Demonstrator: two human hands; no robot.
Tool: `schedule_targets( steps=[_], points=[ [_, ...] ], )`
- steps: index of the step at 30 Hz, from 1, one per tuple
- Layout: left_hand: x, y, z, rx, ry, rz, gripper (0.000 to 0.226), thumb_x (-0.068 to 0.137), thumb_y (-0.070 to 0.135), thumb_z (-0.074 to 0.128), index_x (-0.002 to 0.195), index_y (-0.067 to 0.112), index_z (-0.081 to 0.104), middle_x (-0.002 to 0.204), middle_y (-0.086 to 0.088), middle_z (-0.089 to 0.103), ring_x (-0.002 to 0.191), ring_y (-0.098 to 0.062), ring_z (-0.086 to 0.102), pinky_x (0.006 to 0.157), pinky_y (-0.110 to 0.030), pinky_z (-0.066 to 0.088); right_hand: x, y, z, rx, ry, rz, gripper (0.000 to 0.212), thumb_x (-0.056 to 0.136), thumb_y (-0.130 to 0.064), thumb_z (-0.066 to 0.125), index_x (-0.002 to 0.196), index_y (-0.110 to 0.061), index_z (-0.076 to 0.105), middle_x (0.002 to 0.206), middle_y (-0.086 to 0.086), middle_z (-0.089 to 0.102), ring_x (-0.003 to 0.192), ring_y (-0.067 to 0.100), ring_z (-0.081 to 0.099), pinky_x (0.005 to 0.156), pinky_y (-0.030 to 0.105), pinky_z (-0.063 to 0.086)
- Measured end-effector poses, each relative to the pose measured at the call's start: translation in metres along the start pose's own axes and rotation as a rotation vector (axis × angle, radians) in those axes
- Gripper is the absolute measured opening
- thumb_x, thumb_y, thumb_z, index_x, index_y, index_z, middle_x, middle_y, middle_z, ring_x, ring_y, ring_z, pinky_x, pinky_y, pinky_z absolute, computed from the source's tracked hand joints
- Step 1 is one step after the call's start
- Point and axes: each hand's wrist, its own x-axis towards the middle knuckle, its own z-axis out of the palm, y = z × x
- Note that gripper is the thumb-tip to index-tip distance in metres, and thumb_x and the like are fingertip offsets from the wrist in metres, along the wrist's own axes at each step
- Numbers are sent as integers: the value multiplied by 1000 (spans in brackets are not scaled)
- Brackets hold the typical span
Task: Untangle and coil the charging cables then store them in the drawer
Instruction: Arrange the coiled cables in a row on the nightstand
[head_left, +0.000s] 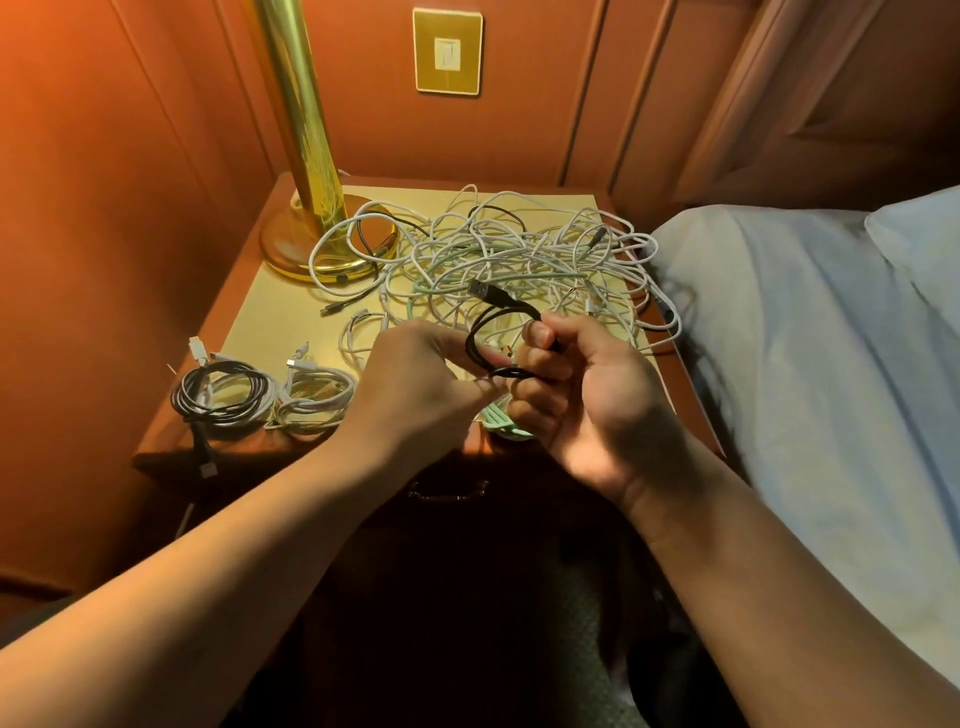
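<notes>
While we are standing over the table beside the bed, we are taking in the biggest thing on it first: a loose tangle of cables, mostly white with some pale green and a few dark strands, spreading from the brass lamp base across to the table's right edge. At the front left corner two finished coils are lying side by side and touching, a black-and-white coil and a white coil, and a pale green coil is showing just under our hands.

We are holding the black cable above the table's front edge, wound into a small loop with its USB plug sticking up toward the tangle. Our right hand is gripping the loop, fingers curled round the bundled turns. Our left hand is meeting the loop's near side with fingers bent in; they are seeming to pinch a strand, though the contact itself is hidden.

We are judging this cable light, limp and springy, its braided-looking jacket giving fair grip. The turns are likely wanting to spring open, so we are keeping hold across all turns at one spot, never pulling by the plug.
</notes>
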Motion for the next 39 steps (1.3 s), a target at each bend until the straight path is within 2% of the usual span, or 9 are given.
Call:
schedule_targets(
  steps=[5,11,14,18,23,28,32,34,39],
  points=[
    [2,2,-8,-108,63,-49,12,74,15,91,81,17,81,61,8,71,50,2,56,50,-16,42,2,0,1,0,30,-9,38,108,-27,40,72,-21,49,64,-6,23,55,10,14,51,25,18],
    [3,8,-10,-433,-47,-265,49,68,-18,81,106,11,74,87,-7,79,78,-17,72,71,-27,57,4,5,2,-89,95,-12,38,110,-28,39,74,-20,47,61,-6,24,50,10,18,52,27,15],
    [5,7,-13,-548,-59,-331,58,57,-3,88,110,14,72,98,-16,77,91,-26,74,81,-38,58,4,5,2,-119,129,-9,38,111,-28,38,74,-20,44,59,-6,25,50,10,16,55,30,11],
    [3,10,-14,-611,-73,-322,55,63,-7,88,112,8,67,105,-30,72,86,-27,75,71,-27,58,5,8,4,-157,163,2,37,109,-23,39,73,-19,44,56,-7,26,47,10,17,54,30,13],
    [0,11,-13,-484,-86,-229,67,54,18,96,113,16,64,96,-28,70,89,-42,72,83,-47,57,6,9,5,-149,182,12,35,109,-21,39,74,-18,45,54,-7,30,43,8,21,57,31,12],
    [0,10,-16,-47,96,44,37,75,31,90,102,24,66,75,2,73,69,-14,69,59,-24,54,7,6,8,-213,200,-36,33,107,-20,39,75,-19,43,58,-6,27,48,10,18,53,29,14],
    [3,11,-17,353,98,87,36,84,51,77,79,22,55,74,3,60,67,-17,56,56,-34,44,8,3,6,-279,232,-77,37,109,-29,42,73,-21,43,59,-6,30,48,10,19,53,31,14],
    [2,13,-13,344,53,61,39,91,48,69,68,21,52,68,1,57,64,-18,51,56,-33,37,9,2,5,-321,242,-106,39,110,-34,45,73,-21,43,54,-9,33,44,9,23,48,26,19],
    [2,25,-8,273,-40,44,41,101,39,57,69,14,57,64,-4,54,60,-20,48,54,-34,31,15,-8,1,-288,294,-126,40,111,-33,45,72,-24,43,47,-11,30,37,6,22,42,22,23]
  ],
)
